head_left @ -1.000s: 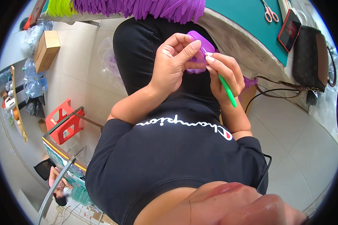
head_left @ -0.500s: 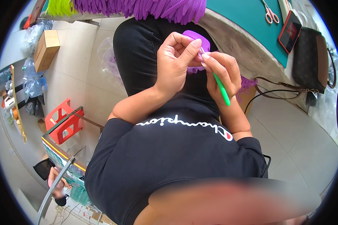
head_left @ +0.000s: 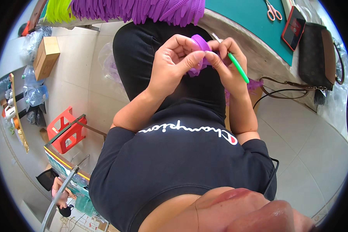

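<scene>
Covering the torso nearest the camera, a black shirt [head_left: 181,166] is worn with black trousers [head_left: 133,54]. Above the lap, short of the tabletop's [head_left: 247,19] near edge, a curved purple piece [head_left: 202,41] is held between both hands. It is pinched by the left hand's [head_left: 170,63] grip, thumb and fingers clamped on its left side. By the right hand [head_left: 232,63], its right side is touched with the thumb, while a green-handled tool [head_left: 239,68] is clamped among the fingers, its thin tip pointed toward the tabletop and clear of the piece. Along the tabletop's near edge, purple strips [head_left: 143,11] are heaped and overhang it, with lime-green strips [head_left: 58,11] beside them at the left. Farther along, scissors [head_left: 274,13] are laid, and a phone [head_left: 294,28] is placed near the right edge, beside a dark handbag [head_left: 317,58].
</scene>
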Demonstrator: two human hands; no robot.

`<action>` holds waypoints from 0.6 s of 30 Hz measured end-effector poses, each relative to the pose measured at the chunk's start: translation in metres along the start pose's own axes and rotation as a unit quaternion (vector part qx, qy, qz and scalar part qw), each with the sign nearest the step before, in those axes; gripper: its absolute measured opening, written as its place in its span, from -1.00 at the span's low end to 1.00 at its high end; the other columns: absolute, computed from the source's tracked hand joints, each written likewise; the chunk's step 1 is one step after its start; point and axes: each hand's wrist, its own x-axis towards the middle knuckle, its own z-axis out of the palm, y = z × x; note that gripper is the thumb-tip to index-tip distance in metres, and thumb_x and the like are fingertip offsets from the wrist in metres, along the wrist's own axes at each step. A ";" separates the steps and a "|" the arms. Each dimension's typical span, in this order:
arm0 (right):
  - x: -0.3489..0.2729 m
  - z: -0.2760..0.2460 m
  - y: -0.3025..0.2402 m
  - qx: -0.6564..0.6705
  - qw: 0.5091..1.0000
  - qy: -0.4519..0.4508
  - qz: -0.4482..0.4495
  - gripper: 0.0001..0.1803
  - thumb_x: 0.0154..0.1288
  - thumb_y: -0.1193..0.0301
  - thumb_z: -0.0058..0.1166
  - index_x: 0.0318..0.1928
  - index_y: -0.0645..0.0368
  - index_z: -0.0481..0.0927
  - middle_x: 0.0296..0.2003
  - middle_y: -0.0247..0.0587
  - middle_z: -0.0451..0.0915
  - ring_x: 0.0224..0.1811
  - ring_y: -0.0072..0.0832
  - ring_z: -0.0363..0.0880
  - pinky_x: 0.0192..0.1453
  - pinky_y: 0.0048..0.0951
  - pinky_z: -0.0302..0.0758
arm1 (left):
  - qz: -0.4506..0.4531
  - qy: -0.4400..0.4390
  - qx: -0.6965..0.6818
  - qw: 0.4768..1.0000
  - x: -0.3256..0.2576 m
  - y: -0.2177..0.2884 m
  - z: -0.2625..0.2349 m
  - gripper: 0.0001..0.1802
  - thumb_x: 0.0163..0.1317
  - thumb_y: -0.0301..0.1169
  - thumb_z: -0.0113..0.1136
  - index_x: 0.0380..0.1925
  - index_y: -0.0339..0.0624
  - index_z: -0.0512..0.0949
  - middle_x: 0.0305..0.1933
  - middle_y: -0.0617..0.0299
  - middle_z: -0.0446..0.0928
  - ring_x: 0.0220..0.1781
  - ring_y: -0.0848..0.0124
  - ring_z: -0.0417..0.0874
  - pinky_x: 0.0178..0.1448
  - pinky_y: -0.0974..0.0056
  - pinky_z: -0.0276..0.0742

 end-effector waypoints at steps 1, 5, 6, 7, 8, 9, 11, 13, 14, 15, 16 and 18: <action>-0.003 -0.002 0.002 0.063 0.998 0.002 0.022 -0.68 0.24 0.61 0.12 -0.40 0.09 0.20 -0.26 -0.09 0.57 -0.24 -0.56 0.45 -0.11 -0.56 0.39 | 0.042 0.000 0.057 0.997 -0.002 -0.001 0.000 -0.85 0.23 -0.50 0.25 -0.29 -0.28 0.47 -0.41 0.25 0.56 -0.40 0.56 0.58 -0.27 0.48 0.52; -0.022 -0.023 -0.013 0.234 0.972 -0.008 -0.022 -0.71 0.26 0.55 0.02 -0.43 -0.01 0.18 -0.40 -0.26 0.44 -0.31 -0.49 0.35 -0.17 -0.44 0.34 | 0.164 0.041 0.312 0.935 -0.008 0.001 -0.017 -0.91 0.19 -0.54 0.26 -0.34 -0.26 0.54 -0.41 0.27 0.57 -0.36 0.55 0.60 -0.24 0.46 0.53; -0.029 -0.033 -0.023 0.269 0.963 0.013 -0.024 -0.72 0.26 0.52 0.02 -0.43 -0.02 0.18 -0.42 -0.32 0.40 -0.30 -0.48 0.34 -0.17 -0.43 0.32 | 0.213 0.080 0.419 0.879 -0.010 0.003 -0.025 -0.93 0.17 -0.55 0.27 -0.36 -0.25 0.56 -0.41 0.27 0.58 -0.36 0.56 0.60 -0.24 0.45 0.53; -0.034 -0.044 -0.033 0.321 0.944 -0.004 -0.077 -0.72 0.25 0.53 0.04 -0.43 -0.03 0.20 -0.43 -0.36 0.37 -0.31 -0.49 0.32 -0.18 -0.46 0.30 | 0.189 0.126 0.397 0.889 -0.012 0.007 -0.034 -0.95 0.15 -0.56 0.27 -0.40 -0.25 0.57 -0.42 0.25 0.59 -0.36 0.57 0.60 -0.21 0.44 0.53; -0.038 -0.056 -0.043 0.377 0.920 0.003 -0.102 -0.71 0.23 0.55 0.05 -0.44 -0.03 0.21 -0.44 -0.39 0.34 -0.32 -0.51 0.30 -0.18 -0.49 0.27 | 0.196 0.156 0.393 0.885 -0.011 0.012 -0.046 -0.94 0.16 -0.55 0.27 -0.38 -0.25 0.57 -0.39 0.26 0.59 -0.35 0.57 0.60 -0.19 0.45 0.53; -0.044 -0.068 -0.055 0.410 0.905 0.009 -0.111 -0.72 0.21 0.58 0.06 -0.44 -0.02 0.24 -0.44 -0.40 0.35 -0.33 -0.51 0.30 -0.19 -0.50 0.27 | 0.191 0.187 0.386 0.883 -0.011 0.019 -0.060 -0.94 0.18 -0.55 0.26 -0.36 -0.24 0.56 -0.36 0.28 0.58 -0.33 0.59 0.60 -0.17 0.46 0.53; -0.055 -0.094 -0.071 0.443 0.889 0.024 -0.118 -0.73 0.19 0.62 0.06 -0.44 -0.01 0.26 -0.45 -0.40 0.36 -0.34 -0.52 0.30 -0.20 -0.50 0.27 | 0.229 0.237 0.372 0.868 -0.015 0.034 -0.087 -0.94 0.20 -0.54 0.26 -0.35 -0.23 0.56 -0.35 0.32 0.56 -0.33 0.60 0.57 -0.18 0.49 0.52; -0.067 -0.122 -0.082 0.535 0.826 0.070 -0.162 -0.74 0.11 0.68 0.08 -0.44 0.07 0.31 -0.44 -0.37 0.38 -0.32 -0.51 0.32 -0.22 -0.51 0.29 | 0.267 0.280 0.429 0.816 -0.022 0.052 -0.118 -0.94 0.19 -0.56 0.24 -0.34 -0.24 0.57 -0.39 0.33 0.56 -0.36 0.61 0.55 -0.24 0.49 0.50; -0.074 -0.136 -0.087 0.523 0.832 0.086 -0.165 -0.74 0.11 0.68 0.08 -0.44 0.07 0.31 -0.44 -0.37 0.38 -0.32 -0.51 0.32 -0.22 -0.51 0.29 | 0.265 0.321 0.451 0.789 -0.025 0.063 -0.137 -0.93 0.19 -0.59 0.23 -0.32 -0.28 0.56 -0.37 0.27 0.57 -0.36 0.57 0.58 -0.23 0.46 0.54; -0.082 -0.150 -0.092 0.565 0.791 0.120 -0.203 -0.77 0.08 0.69 0.08 -0.42 0.11 0.33 -0.43 -0.34 0.40 -0.32 -0.50 0.35 -0.25 -0.51 0.30 | 0.250 0.365 0.474 0.761 -0.029 0.074 -0.155 -0.92 0.19 -0.61 0.21 -0.30 -0.33 0.55 -0.35 0.22 0.58 -0.36 0.53 0.60 -0.21 0.44 0.58; -0.090 -0.165 -0.096 0.605 0.743 0.153 -0.241 -0.79 0.05 0.69 0.08 -0.40 0.16 0.35 -0.43 -0.31 0.42 -0.32 -0.48 0.37 -0.27 -0.51 0.32 | 0.269 0.378 0.493 0.736 -0.035 0.083 -0.173 -0.92 0.18 -0.62 0.20 -0.30 -0.34 0.55 -0.35 0.21 0.58 -0.36 0.51 0.61 -0.22 0.43 0.58; -0.104 -0.195 -0.106 0.602 0.739 0.172 -0.247 -0.83 0.06 0.67 0.07 -0.40 0.19 0.37 -0.44 -0.28 0.44 -0.32 -0.46 0.40 -0.30 -0.51 0.32 | 0.260 0.438 0.510 0.694 -0.047 0.099 -0.209 -0.94 0.16 -0.56 0.23 -0.34 -0.28 0.59 -0.37 0.25 0.60 -0.37 0.53 0.61 -0.26 0.44 0.56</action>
